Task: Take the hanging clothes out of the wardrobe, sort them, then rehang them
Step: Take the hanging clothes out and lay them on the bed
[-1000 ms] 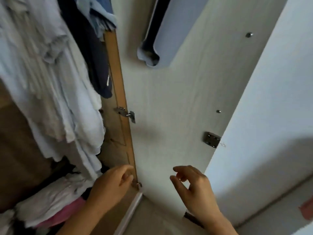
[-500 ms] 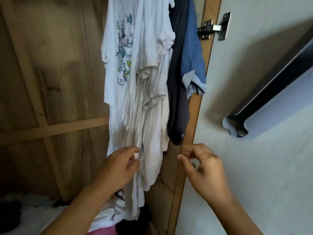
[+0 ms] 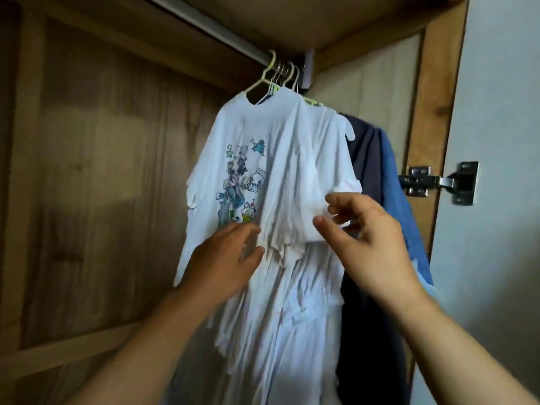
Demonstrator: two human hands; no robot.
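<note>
Several garments hang on hangers [image 3: 277, 80] bunched at the right end of a metal rail [image 3: 204, 27]. Frontmost is a white T-shirt with a cartoon print [image 3: 233, 176]. Beside it hang plain white clothes [image 3: 309, 171], then a dark navy garment [image 3: 365, 159] and a blue denim one [image 3: 394, 176]. My left hand [image 3: 225, 258] is raised in front of the printed shirt's lower part, fingers relaxed, holding nothing. My right hand [image 3: 368, 238] hovers before the white clothes' sleeve, thumb and fingers loosely curved and apart, gripping nothing.
The wardrobe's wooden back panel [image 3: 102, 171] fills the left. Its top board [image 3: 292, 19] sits close above the rail. The white door [image 3: 502, 141] stands open at the right on a metal hinge [image 3: 438, 182].
The view has swung up from the wardrobe's bottom to the rail and hangers. Both hands have risen with it to the clothes' mid height, still holding nothing.
</note>
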